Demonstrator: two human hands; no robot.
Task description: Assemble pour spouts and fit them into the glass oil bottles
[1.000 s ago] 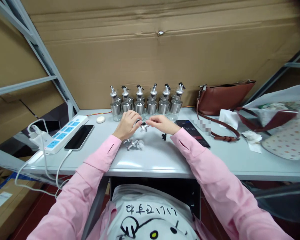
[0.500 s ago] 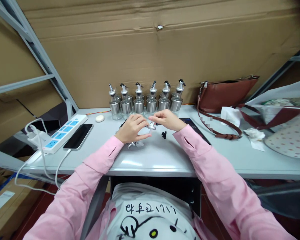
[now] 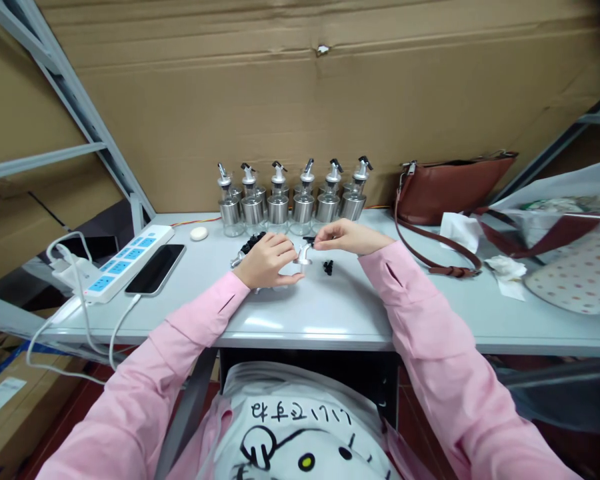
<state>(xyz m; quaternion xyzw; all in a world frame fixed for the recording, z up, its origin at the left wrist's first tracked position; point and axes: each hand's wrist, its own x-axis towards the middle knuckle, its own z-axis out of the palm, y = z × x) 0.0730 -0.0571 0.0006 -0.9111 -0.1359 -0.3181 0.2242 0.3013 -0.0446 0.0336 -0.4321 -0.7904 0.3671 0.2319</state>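
Between my two hands is a silver pourer spout [image 3: 304, 255], upright with its flared base down. My left hand [image 3: 269, 262] grips its base from the left, thumb and fingers on either side. A small black flap [image 3: 309, 239] shows at the spout's tip, pinched by the fingertips of my right hand [image 3: 349, 237]. Beside my left hand lies a heap of black parts [image 3: 253, 243], with a silver spout [image 3: 237, 260] near it; more silver pieces are mostly hidden under that hand. A few small black pieces [image 3: 328, 267] lie below my right hand.
Glass-and-steel bottles [image 3: 303, 211] with pourer tops stand in rows at the back. At left are a power strip [image 3: 130, 260], a phone [image 3: 156, 269] and a white round object [image 3: 199, 233]. A brown handbag [image 3: 450, 193], tissues [image 3: 506, 268] and a dotted bag [image 3: 575, 277] sit at right.
The spout has come up into clear view, its base turned downward, and the black flap now shows at its tip. My right hand has shifted slightly right; my left hand still holds the base.
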